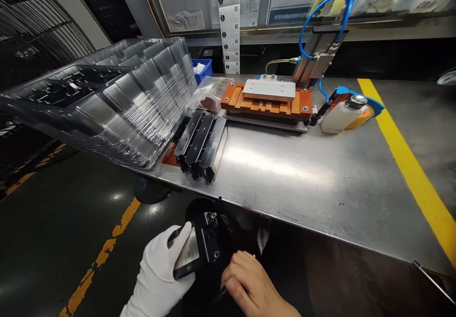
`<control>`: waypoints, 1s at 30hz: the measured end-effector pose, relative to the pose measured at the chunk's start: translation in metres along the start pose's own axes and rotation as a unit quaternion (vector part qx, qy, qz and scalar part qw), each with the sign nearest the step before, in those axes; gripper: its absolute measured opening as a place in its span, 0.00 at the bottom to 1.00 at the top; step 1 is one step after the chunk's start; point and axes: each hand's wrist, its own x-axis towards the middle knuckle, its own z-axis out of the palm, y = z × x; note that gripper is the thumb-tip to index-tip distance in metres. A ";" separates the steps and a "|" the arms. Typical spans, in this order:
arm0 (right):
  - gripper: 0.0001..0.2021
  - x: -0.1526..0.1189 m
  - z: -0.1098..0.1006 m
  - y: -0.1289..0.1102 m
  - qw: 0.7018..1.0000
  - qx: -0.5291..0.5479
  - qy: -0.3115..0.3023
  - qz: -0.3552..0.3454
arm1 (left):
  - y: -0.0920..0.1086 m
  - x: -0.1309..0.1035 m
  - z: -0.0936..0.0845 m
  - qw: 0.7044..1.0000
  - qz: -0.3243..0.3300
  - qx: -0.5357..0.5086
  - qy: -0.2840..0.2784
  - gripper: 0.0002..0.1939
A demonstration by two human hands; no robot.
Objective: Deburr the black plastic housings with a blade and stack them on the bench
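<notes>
My left hand [166,262], in a white glove, grips a black plastic part [201,248] with a shiny metallic face, below the table's front edge. Right of it is my bare right hand [249,279], its fingers curled together. A dark, thin item shows faintly under those fingers, too unclear to name. On the table, beyond the hands, several long black plastic parts [201,141] lie side by side, partly over an orange-red sheet [170,157].
Stacked clear trays [142,98] fill the table's left side. An orange fixture [267,105] with a blue air hose stands at the back, beside a white bottle [344,115]. Yellow tape [409,165] crosses the metal table [302,179]. A blue bin [204,72] sits behind.
</notes>
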 end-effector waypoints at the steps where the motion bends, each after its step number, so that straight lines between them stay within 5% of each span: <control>1: 0.27 -0.002 -0.002 -0.001 1.000 0.007 -0.005 0.011 | -0.001 0.000 -0.001 1.000 -0.004 0.002 -0.002 0.34; 5: 0.24 -0.004 -0.012 -0.008 0.981 0.109 0.003 0.161 | -0.010 -0.001 -0.002 0.999 -0.019 0.009 -0.042 0.39; 11: 0.30 0.004 -0.007 0.001 0.944 0.177 -0.081 0.266 | -0.019 0.007 -0.005 0.986 0.024 0.088 -0.140 0.41; 21: 0.30 0.008 0.014 0.010 0.935 0.162 -0.076 0.306 | -0.020 0.005 -0.003 0.969 0.024 0.148 -0.197 0.44; 30: 0.44 0.010 0.038 0.017 0.808 0.445 -0.094 0.375 | -0.014 0.011 0.004 0.963 0.033 0.176 -0.202 0.44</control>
